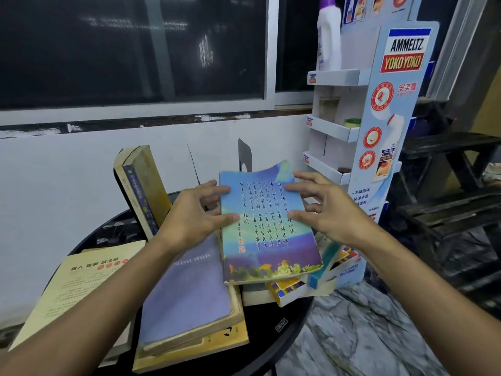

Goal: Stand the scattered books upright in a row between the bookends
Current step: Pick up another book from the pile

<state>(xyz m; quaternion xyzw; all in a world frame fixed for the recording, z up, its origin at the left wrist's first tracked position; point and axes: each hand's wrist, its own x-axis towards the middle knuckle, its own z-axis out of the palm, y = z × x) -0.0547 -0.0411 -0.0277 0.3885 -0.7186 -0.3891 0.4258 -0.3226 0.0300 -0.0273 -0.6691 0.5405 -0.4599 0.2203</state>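
Observation:
A thin blue book with columns of Chinese writing is held tilted above the round black table. My left hand pinches its left edge and my right hand holds its right edge, fingers spread over the cover. Two books lean upright at the back left. A dark metal bookend rises just behind the held book. Flat on the table lie a purple book on a yellow one, a cream booklet at the left, and colourful books under the blue one.
A cardboard display stand with small shelves and a white bottle rises right beside the table. The white wall and a dark window are close behind. Dark wooden pallets are at the right, and marble floor lies below.

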